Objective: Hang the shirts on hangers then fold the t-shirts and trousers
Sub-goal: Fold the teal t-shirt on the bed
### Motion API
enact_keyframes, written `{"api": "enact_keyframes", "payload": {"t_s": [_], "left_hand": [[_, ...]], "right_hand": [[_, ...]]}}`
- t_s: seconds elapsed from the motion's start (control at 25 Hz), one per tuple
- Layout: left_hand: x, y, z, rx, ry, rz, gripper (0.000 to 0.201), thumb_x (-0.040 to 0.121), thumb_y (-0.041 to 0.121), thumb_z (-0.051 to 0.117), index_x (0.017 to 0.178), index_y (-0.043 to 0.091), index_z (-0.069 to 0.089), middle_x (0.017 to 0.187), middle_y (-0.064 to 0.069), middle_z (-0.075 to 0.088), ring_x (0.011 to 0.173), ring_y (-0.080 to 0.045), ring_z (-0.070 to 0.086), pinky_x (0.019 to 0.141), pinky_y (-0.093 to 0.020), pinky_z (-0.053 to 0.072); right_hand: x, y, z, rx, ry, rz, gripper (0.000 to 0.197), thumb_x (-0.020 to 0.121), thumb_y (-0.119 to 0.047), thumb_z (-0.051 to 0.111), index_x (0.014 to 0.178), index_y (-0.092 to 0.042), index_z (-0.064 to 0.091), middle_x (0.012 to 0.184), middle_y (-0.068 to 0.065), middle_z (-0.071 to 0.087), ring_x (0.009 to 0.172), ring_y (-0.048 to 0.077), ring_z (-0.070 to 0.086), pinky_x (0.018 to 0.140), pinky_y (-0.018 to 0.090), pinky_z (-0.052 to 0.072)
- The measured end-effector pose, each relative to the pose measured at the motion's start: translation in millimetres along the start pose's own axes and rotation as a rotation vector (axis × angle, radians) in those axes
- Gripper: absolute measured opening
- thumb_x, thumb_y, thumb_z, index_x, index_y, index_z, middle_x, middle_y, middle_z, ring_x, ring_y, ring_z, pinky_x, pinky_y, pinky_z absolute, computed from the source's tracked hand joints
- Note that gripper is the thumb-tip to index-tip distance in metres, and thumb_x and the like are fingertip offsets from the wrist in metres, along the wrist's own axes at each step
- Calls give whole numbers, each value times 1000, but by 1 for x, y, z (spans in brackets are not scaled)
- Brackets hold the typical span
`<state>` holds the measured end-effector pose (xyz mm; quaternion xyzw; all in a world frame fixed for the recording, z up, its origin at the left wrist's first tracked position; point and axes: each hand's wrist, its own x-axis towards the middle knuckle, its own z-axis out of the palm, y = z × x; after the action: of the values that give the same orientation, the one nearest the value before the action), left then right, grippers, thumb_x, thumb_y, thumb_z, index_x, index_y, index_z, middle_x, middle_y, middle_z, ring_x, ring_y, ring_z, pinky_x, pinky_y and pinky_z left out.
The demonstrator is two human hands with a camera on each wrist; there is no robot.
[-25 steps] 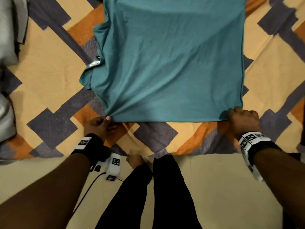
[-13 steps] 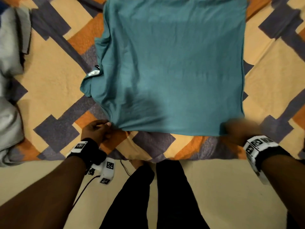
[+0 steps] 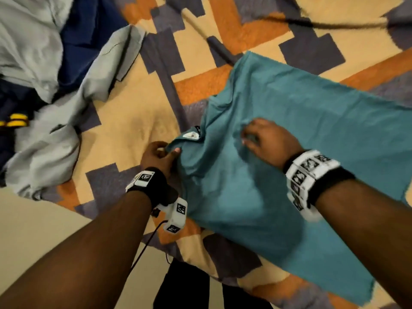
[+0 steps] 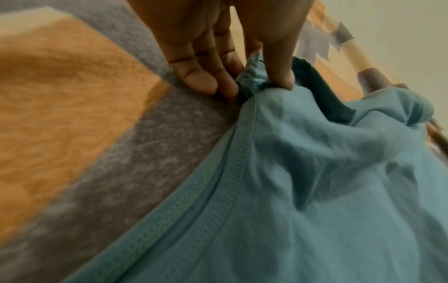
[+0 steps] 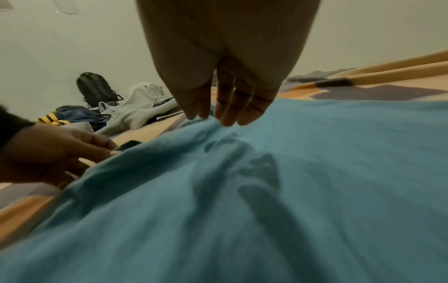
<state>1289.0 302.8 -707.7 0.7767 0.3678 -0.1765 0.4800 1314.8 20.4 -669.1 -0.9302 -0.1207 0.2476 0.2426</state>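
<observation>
A teal t-shirt (image 3: 301,157) lies folded into a rectangle on the patterned blanket (image 3: 124,121), its white neck label (image 3: 191,135) showing at the left edge. My left hand (image 3: 165,152) pinches the bunched sleeve edge (image 4: 252,82) of the t-shirt (image 4: 315,191) between thumb and fingers (image 4: 201,80). My right hand (image 3: 256,139) rests on top of the t-shirt (image 5: 290,191) with its fingers (image 5: 225,113) nearly straight and touching the cloth, holding nothing.
A heap of pale grey clothes (image 3: 44,139) and a dark blue garment (image 3: 89,30) with yellow stripes (image 3: 15,120) lies at the left of the bed. A black backpack (image 5: 95,89) leans on the wall. The bed's front edge and pale floor (image 3: 33,226) are below.
Both hands have left the t-shirt's near hem. The left went to the sleeve by the label and pinched it; the right moved onto the cloth. The head view swung left.
</observation>
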Motion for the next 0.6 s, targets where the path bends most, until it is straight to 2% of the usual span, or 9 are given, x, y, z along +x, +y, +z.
{"api": "enact_keyframes", "payload": {"t_s": [0.04,0.12,0.16,0.24,0.36,0.4,0.44,0.52,0.6], "left_hand": [[1,1,1,-36,-11,29,18,77,22,79,85,23,63,70,3,66,65,-19,64,67,-38,58],[3,1,-5,-130,-1,65,16,81,10,73,76,21,62,59,13,63,56,-5,60,59,-26,54],[2,4,-7,-176,11,91,15,83,8,70,77,19,62,58,15,62,55,-1,58,55,-23,52],[9,7,-16,-287,60,108,12,86,3,65,84,15,62,66,14,61,57,-5,59,49,-21,49],[22,8,-23,-316,17,102,15,88,0,60,97,12,60,82,3,61,51,-5,55,41,-16,43],[27,7,-24,-296,-21,106,18,86,2,64,100,14,62,86,1,61,53,-4,56,44,-17,44],[32,9,-23,-236,-67,140,22,82,7,70,100,18,64,91,0,62,61,-6,58,52,-19,46],[43,8,-26,42,-178,273,26,75,14,78,98,20,68,97,1,58,82,-12,56,74,-21,43],[52,11,-31,256,-237,344,21,73,13,78,92,15,71,93,-2,56,89,-17,55,76,-23,39]], "right_hand": [[24,-11,-8,1,70,-39,34,86,-36,52,110,-16,64,111,13,57,102,37,57,88,45,47],[70,-34,-19,-44,93,-49,50,82,-50,49,123,-22,57,126,7,52,113,37,50,96,48,42],[86,-42,-25,-81,41,-19,55,82,-54,50,129,-26,51,133,4,49,118,36,46,100,49,38],[118,-58,-30,-219,-167,39,60,82,-53,59,135,-30,43,139,3,48,125,35,43,104,49,35],[146,-73,-34,-431,-379,28,61,76,-31,73,132,-24,48,131,9,56,118,35,51,97,41,43],[153,-75,-34,-456,-403,-1,57,74,-22,75,127,-18,54,126,11,57,113,34,54,93,39,46],[157,-77,-36,-456,-422,-22,52,72,-14,75,122,-14,57,122,13,57,109,34,55,90,37,47],[162,-76,-36,-438,-459,-25,46,71,-3,73,115,-10,61,116,12,56,106,32,56,83,31,45],[170,-75,-37,-454,-490,-4,35,72,0,71,106,-9,67,105,10,63,103,31,59,74,26,38]]}}
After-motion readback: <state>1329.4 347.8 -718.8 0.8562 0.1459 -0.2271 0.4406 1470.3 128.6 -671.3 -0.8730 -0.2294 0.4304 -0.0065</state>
